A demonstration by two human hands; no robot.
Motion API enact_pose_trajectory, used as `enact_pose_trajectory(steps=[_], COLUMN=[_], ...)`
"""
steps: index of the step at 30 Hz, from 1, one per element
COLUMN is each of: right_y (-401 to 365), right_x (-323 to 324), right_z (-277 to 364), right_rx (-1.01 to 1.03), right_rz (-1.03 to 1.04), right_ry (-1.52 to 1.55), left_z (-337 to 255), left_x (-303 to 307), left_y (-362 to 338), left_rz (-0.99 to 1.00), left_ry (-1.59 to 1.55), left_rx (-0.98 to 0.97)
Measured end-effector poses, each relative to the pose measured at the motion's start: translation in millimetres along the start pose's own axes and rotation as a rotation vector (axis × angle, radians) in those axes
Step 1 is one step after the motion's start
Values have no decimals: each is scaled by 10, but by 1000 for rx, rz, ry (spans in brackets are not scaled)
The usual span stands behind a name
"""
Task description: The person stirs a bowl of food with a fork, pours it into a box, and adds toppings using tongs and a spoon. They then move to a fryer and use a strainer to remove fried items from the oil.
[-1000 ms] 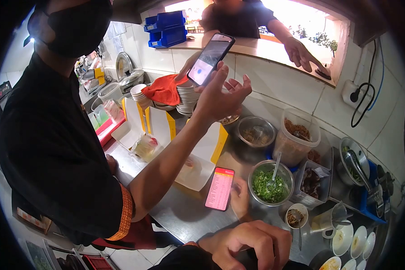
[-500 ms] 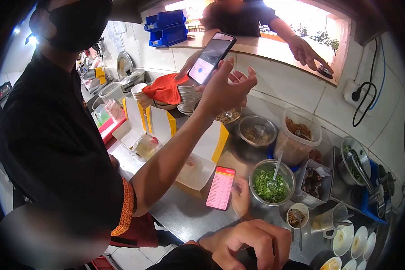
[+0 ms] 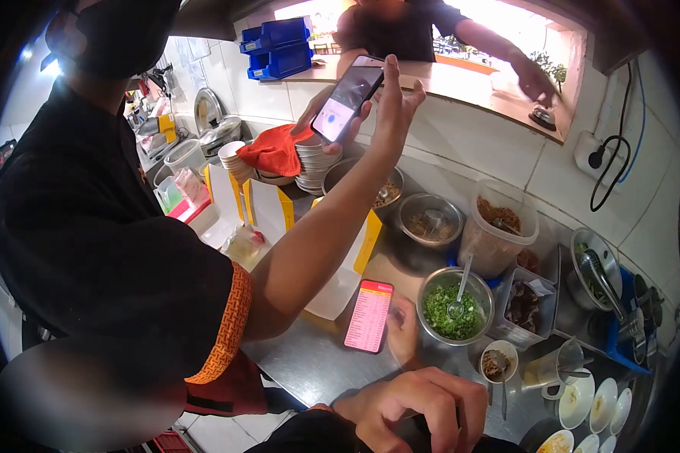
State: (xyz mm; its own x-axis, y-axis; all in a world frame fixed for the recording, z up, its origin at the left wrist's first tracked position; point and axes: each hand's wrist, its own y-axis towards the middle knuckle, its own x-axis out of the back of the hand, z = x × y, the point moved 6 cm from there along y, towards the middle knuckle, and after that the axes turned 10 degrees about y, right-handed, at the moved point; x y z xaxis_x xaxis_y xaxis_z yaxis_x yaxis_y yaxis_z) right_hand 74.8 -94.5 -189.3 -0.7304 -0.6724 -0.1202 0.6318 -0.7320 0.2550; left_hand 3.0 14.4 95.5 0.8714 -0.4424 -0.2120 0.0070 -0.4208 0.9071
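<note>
Phone (image 3: 369, 315) on counter (image 3: 310, 362), just beyond curled L hand (image 3: 419, 408).

phone (image 3: 369, 316) on counter (image 3: 310, 362), left of greens bowl (image 3: 421, 298)

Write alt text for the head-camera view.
A co-worker in black holds a phone up toward a person at the serving hatch. On the steel counter lie a second phone, a hand beside it, and a bowl of chopped greens.

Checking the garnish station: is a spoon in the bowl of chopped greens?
Yes, a metal spoon leans in the bowl of chopped greens, its handle rising above the rim.
</note>
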Motion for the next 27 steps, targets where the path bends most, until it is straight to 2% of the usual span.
enact_pose_trajectory(steps=[4,7,10,11,12,14,15,17,18,24,26,27], right_y=[-2,0,24,-3,-25,-43,-59,-69,-80,-67,-64,-64], right_x=[-5,-35,-95,-20,-58,-137,-37,-47,-75,-79,-94,-100], right_z=[38,113,-102,-159,-185,-368,27,97,87,14,4,-2], right_rx=[19,37,14,142,106,143,-19,65,87,76,54,45], right_rz=[-1,14,57,12,28,-77,-47,-42,-93,-109,-104,-101], right_ry=[-2,28,120,11,68,-93,-80,-196,-146,-71,-63,-48], left_z=[8,-80,-179,79,91,211,232,158,142,316,327,330], left_x=[-16,8,31,40,108,163,63,3,20,61,33,16], left_y=[-1,-22,-52,0,-76,-182,-88,15,27,25,18,6], left_rz=[0,-75,-115,-55,19,16,-22,-97,-100,51,78,21], left_ry=[66,309,466,324,376,410,425,524,555,499,489,507], left_rx=[13,43,97,159,2,-93,-23,111,163,230,236,239])
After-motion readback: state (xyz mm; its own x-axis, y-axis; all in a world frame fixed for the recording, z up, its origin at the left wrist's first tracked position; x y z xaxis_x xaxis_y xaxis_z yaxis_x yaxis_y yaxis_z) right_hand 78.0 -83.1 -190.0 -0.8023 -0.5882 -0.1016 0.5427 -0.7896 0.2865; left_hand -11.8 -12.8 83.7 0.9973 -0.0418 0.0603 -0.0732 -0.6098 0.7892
